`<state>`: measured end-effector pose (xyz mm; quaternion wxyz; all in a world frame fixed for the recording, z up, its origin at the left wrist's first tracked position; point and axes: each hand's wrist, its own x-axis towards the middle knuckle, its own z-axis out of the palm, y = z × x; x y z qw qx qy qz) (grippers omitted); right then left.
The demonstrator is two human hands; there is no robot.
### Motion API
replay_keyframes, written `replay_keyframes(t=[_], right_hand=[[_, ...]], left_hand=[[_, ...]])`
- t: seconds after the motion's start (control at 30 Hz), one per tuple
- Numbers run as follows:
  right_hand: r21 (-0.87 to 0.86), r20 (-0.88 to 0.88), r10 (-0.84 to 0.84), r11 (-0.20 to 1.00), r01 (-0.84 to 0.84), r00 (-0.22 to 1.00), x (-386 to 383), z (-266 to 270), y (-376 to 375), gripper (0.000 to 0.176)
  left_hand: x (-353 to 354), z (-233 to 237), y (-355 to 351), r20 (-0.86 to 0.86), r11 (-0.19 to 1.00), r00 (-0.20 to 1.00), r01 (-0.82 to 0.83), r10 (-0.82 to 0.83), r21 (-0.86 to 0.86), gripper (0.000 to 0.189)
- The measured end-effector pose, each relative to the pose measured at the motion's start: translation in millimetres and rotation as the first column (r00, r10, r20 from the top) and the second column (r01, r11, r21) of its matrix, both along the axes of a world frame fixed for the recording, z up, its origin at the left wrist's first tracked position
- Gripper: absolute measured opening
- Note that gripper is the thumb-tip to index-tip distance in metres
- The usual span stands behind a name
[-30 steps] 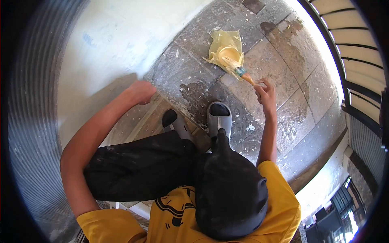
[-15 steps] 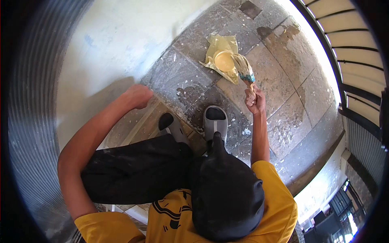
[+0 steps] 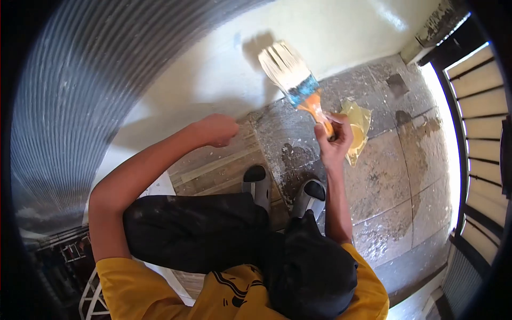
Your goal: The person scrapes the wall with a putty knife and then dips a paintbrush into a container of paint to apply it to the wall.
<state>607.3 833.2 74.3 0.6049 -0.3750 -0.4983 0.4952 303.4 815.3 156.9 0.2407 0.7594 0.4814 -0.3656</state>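
My right hand (image 3: 336,138) grips a paintbrush (image 3: 306,90) by its orange wooden handle. Pale cream paint coats the bristles, which have parted into clumps, and a blue smeared band lies above the handle. The bristles point up toward the white wall (image 3: 213,80), with a shadow beside them. My left hand (image 3: 216,130) is closed in a fist near the wall's lower part, with no tool showing in it. Beyond my right hand, a paint container (image 3: 357,134) sits on a crumpled yellowish sheet (image 3: 358,112) on the floor, partly covered by the hand.
Dark corrugated metal sheeting (image 3: 106,69) rises on the left. Paint-spotted tiles (image 3: 384,186) cover the floor, with wood-look planks (image 3: 213,170) by my feet in grey slippers (image 3: 309,196). A black barred gate (image 3: 482,133) stands at the right. A white metal frame (image 3: 93,296) is at lower left.
My right hand has lifted the paintbrush away from the container and brought it up and left toward the wall. The view has turned, so the container appears further right. My left hand remains closed.
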Motion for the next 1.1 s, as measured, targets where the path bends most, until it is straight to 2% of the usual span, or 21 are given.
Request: replay_keyframes(t=[0.07,0.13,0.2,0.23,0.3,0.43,0.5,0.63,0.7,0.73,0.8,0.87,0.93,0.97,1.0,1.03,1.1], right_hand=[[0.067,0.037,-0.005,0.998,0.002,0.999,-19.4,12.9,10.4,0.025],[0.145,0.088,-0.099,0.986,0.086,0.991,-32.3,26.8,19.3,0.025],[0.169,0.071,-0.117,0.980,0.103,0.991,-44.1,36.1,28.3,0.024],[0.149,0.045,-0.122,0.982,0.114,0.992,-48.6,37.8,31.9,0.024],[0.128,0.026,-0.128,0.984,0.124,0.991,-52.1,36.1,36.3,0.023],[0.038,0.176,-0.066,0.997,0.061,0.982,-56.0,15.6,35.2,0.020],[-0.044,0.242,-0.034,0.998,0.046,0.970,-56.0,-2.5,30.6,0.017],[-0.100,0.355,-0.018,0.993,0.057,0.935,-49.8,-47.0,21.0,0.016],[-0.124,0.406,-0.013,0.990,0.069,0.914,-42.0,-60.1,17.6,0.016],[-0.144,0.451,-0.001,0.987,0.074,0.893,-37.7,-65.1,16.6,0.017],[-0.152,0.465,-0.023,0.983,0.106,0.885,-25.1,-58.9,9.7,0.017],[-0.159,0.479,-0.036,0.979,0.127,0.877,-14.2,-43.5,-1.4,0.017],[-0.178,0.399,-0.089,0.969,0.173,0.913,-6.6,-19.2,-8.0,0.019],[-0.091,0.364,-0.140,0.979,0.184,0.921,-6.7,-8.4,-8.3,0.020],[-0.091,0.364,-0.148,0.977,0.194,0.919,-7.3,3.9,-6.2,0.020],[-0.024,0.335,-0.166,0.982,0.185,0.927,-9.3,16.2,-1.5,0.021],[0.044,0.305,-0.187,0.982,0.183,0.934,-18.2,33.4,9.0,0.022]], left_hand=[[-28.3,4.7,-9.4,-0.026,0.999,0.999,-0.018,0.019,0.043,0.016],[-53.5,7.5,-21.7,-0.046,0.996,0.998,-0.034,0.038,0.079,0.017],[-73.4,8.7,-31.3,-0.024,0.983,0.987,-0.153,0.156,0.098,0.017],[-83.4,4.6,-36.7,-0.017,0.983,0.987,-0.155,0.158,0.097,0.017],[-99.5,-10.7,-48.5,0.018,0.960,0.965,-0.263,0.263,0.096,0.018],[-109.9,-26.8,-67.4,-0.082,0.975,0.971,-0.223,0.224,0.019,0.017],[-95.8,-18.7,-65.6,0.025,0.962,0.962,-0.273,0.273,0.010,0.021],[-66.2,3.7,-55.8,0.061,0.969,0.967,-0.244,0.247,-0.042,0.028],[-62.5,6.4,-58.4,0.186,0.965,0.950,-0.261,0.252,0.021,0.033],[-62.9,6.5,-58.9,0.190,0.966,0.950,-0.258,0.250,0.019,0.033],[-66.7,6.4,-60.5,0.108,0.973,0.967,-0.232,0.230,0.006,0.034],[-81.4,-4.0,-68.2,0.095,0.965,0.962,-0.259,0.256,0.027,0.033],[-98.2,-15.2,-76.7,0.075,0.959,0.959,-0.278,0.274,0.050,0.032],[-105.1,-21.1,-79.8,0.106,0.932,0.933,-0.353,0.344,0.078,0.025],[-111.3,-27.6,-81.3,0.139,0.900,0.902,-0.423,0.408,0.103,0.019],[-118.0,-35.4,-82.4,0.138,0.905,0.907,-0.413,0.398,0.104,0.019],[-128.0,-49.2,-85.9,-0.014,0.908,0.908,-0.419,0.420,0.007,0.029]])
